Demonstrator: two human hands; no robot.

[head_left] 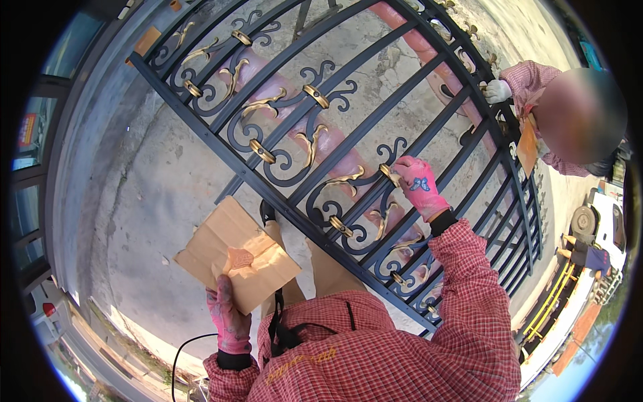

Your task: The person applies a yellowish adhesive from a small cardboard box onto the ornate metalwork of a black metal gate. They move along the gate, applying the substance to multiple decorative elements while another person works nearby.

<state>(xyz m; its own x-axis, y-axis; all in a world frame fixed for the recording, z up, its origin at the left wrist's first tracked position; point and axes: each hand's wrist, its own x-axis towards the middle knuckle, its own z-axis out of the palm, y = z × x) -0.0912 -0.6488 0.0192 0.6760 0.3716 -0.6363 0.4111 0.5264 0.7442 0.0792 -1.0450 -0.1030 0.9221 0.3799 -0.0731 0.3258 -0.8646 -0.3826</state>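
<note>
Railing panel [288, 206]: dark metal with golden scrolls, lying slantwise before the person, above a pink wrapped roll [338, 157]; probably heavy and stiff, with the straight bars the sounder hold and the thin scrolls likelier to bend or scuff.
Golden collar [386, 171]: fitted round a bar; judged hard and smooth, perhaps slick under a glove.
Right hand [420, 187]: pink-gloved, fingers curled at this collar; whether they pinch anything small cannot be told.
Left hand [231, 325]: gloved, gripping the cardboard sheet [214, 231] at its near edge, thumb on top.
Cardboard sheet: creased, presumably light and easily bent; best held by its margin, clear of the coppery patch [239, 258], which might smear.
</note>
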